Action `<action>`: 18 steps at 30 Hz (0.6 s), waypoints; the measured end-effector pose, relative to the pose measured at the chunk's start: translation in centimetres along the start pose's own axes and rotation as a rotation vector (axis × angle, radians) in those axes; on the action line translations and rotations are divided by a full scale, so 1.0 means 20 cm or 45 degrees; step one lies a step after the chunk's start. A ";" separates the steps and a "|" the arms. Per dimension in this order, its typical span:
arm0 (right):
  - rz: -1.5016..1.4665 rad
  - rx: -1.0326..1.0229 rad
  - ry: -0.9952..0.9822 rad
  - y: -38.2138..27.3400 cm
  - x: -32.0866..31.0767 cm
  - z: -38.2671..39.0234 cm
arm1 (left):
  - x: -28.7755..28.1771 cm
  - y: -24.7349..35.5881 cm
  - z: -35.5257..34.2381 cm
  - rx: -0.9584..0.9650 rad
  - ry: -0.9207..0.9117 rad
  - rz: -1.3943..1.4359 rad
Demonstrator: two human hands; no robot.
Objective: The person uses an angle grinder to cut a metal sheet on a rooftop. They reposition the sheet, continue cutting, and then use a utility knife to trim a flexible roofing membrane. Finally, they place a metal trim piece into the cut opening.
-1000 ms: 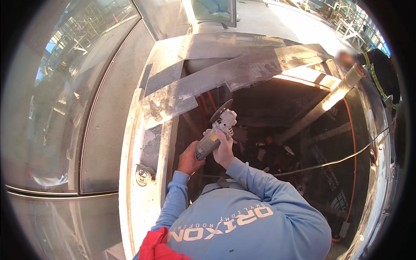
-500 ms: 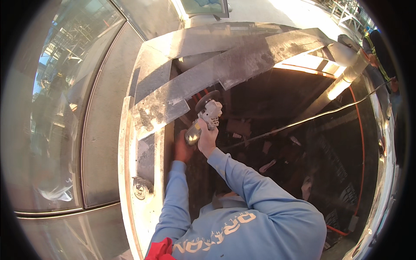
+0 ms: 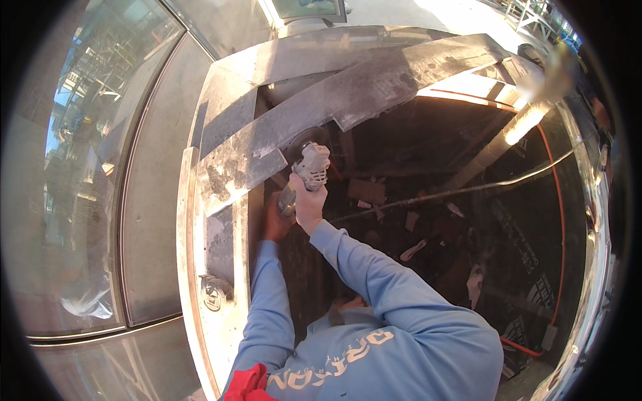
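One angle grinder is being gripped two-handed beside a slanting grey strip

The right hand is gripping the grinder just behind its pale, dusty head, with the thumb lying along the casing. The left hand is gripping the rear of the tool, its fingers partly lost in shadow. Neither hand is standing open. Blue sleeves are covering both forearms, and a red cloth is showing at the lower edge.

The grinder is sitting a little left of the middle of the view, over a dark opening. Its head is pointing away from the person, and its dark disc is lying close to the lower edge of the strip; whether the two are touching, I cannot tell. That strip is running from the pale ledge on the left up towards the far right corner of the opening.

Inside the opening, scraps are lying scattered at the bottom. A pale tube is leaning at the right, a thin cable is stretching across, and an orange cord is running down the right wall. Large glass panels are standing at the left. Near the upper right rim, a co-worker is showing, blurred and partly hidden.
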State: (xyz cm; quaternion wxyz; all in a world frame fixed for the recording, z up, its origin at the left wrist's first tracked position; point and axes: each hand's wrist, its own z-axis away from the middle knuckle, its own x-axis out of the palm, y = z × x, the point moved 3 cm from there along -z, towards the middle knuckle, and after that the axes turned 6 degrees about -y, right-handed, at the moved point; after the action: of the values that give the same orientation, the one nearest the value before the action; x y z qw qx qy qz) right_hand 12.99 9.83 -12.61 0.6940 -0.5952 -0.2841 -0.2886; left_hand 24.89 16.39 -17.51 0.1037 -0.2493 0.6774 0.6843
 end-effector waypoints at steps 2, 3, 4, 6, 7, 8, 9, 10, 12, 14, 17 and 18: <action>0.023 0.025 -0.016 0.00 0.00 0.01 | 0.00 0.00 0.00 -0.002 0.007 0.010; 0.023 0.023 -0.018 0.00 0.00 0.00 | 0.00 0.01 0.01 -0.012 0.011 0.035; 0.023 0.022 -0.020 0.00 0.00 0.00 | 0.00 0.01 0.01 -0.022 0.015 0.060; 0.008 0.023 -0.017 0.00 0.01 0.01 | 0.00 0.00 0.01 -0.008 0.009 0.101; -0.008 0.023 -0.012 0.00 0.02 0.01 | -0.01 0.00 0.01 0.000 0.006 0.122; -0.026 0.016 -0.005 0.00 0.02 0.01 | -0.01 0.01 0.00 0.001 -0.002 0.080; -0.024 0.002 -0.010 -0.01 0.02 0.00 | -0.01 0.01 0.00 0.003 -0.009 0.039; -0.022 -0.012 -0.015 -0.01 0.02 0.00 | -0.02 0.02 0.00 0.004 -0.016 -0.003; -0.014 -0.004 -0.022 -0.01 0.03 0.00 | -0.03 0.01 -0.01 0.009 -0.024 0.013; 0.007 0.022 -0.013 -0.02 0.02 -0.01 | -0.03 0.02 -0.01 0.006 -0.030 0.018; -0.025 0.023 0.003 -0.02 0.01 -0.02 | -0.02 0.06 -0.02 -0.004 -0.039 0.015; -0.017 0.016 -0.002 -0.02 0.01 -0.02 | -0.03 0.06 -0.02 -0.004 -0.043 0.018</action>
State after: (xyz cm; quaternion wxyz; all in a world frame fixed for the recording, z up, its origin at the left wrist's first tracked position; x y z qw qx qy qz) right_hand 12.89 9.43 -12.16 0.6956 -0.5893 -0.2902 -0.2910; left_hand 24.84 16.09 -16.17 0.1098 -0.2330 0.6762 0.6902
